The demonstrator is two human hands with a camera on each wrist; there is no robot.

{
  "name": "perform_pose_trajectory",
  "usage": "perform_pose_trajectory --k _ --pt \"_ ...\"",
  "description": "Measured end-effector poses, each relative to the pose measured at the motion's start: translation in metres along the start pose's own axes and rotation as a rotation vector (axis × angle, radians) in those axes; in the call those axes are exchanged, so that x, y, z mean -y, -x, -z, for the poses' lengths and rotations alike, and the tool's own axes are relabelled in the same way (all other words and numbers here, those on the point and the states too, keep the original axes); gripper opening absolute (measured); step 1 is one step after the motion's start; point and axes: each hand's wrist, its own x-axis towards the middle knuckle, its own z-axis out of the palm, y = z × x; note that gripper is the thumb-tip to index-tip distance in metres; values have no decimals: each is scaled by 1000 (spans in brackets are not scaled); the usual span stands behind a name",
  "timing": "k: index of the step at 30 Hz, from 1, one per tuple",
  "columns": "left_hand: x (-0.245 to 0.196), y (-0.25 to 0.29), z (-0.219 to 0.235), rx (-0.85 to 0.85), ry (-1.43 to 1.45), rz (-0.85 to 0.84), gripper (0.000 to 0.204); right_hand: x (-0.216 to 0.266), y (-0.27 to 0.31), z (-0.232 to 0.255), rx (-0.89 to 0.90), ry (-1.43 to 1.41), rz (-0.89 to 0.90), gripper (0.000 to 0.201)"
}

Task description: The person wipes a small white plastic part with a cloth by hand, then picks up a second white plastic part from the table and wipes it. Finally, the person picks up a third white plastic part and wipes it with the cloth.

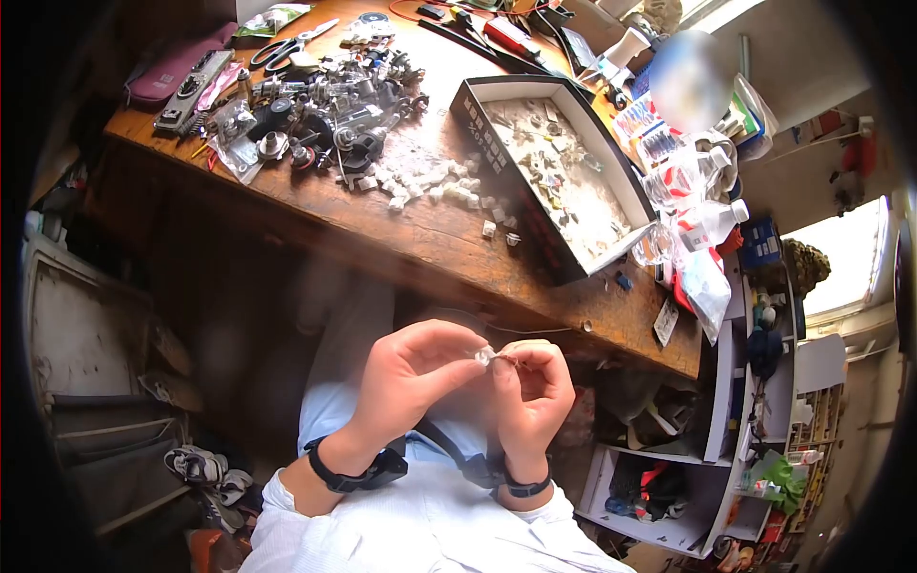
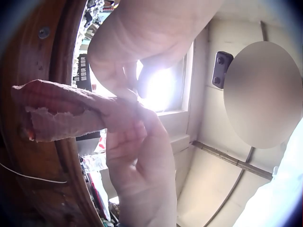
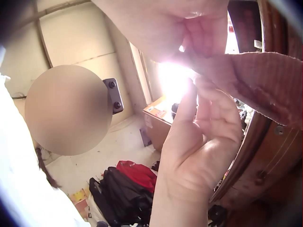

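Both hands meet in front of the lap, below the table edge. Between thumb and fingers, my left hand (image 1: 409, 374) pinches a small whitish, clear plastic piece (image 1: 485, 354). The right hand (image 1: 533, 396) pinches at a small reddish-brown bit (image 1: 507, 361) right beside it. In the left wrist view a brownish-pink strip with a ragged edge (image 2: 61, 111) juts out from the joined fingertips toward the table. The right wrist view has the same strip (image 3: 260, 80); what it is I cannot tell. The fingers partly hide the small pieces.
A wooden table (image 1: 430, 239) lies ahead, bearing a heap of bulbs and fittings (image 1: 344, 105) and loose white plastic pieces (image 1: 430, 186). A black-sided box (image 1: 497, 158) holds more small parts. Plastic bottles (image 1: 712, 224) stand at the right, scissors (image 1: 291, 48) at the back, shelves (image 1: 611, 477) below right.
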Motion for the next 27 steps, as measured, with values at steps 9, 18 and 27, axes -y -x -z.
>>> perform_pose_trajectory --k 9,18,27 --pt "7 0 -2 -3 -105 -73 20 -6 -1 2 -15 76 109 11" --pt "-8 -1 0 66 -647 -372 19 -6 -3 11 59 161 199 14" --pt "-3 4 -6 -57 -451 -238 22 0 -4 3 69 36 52 11"
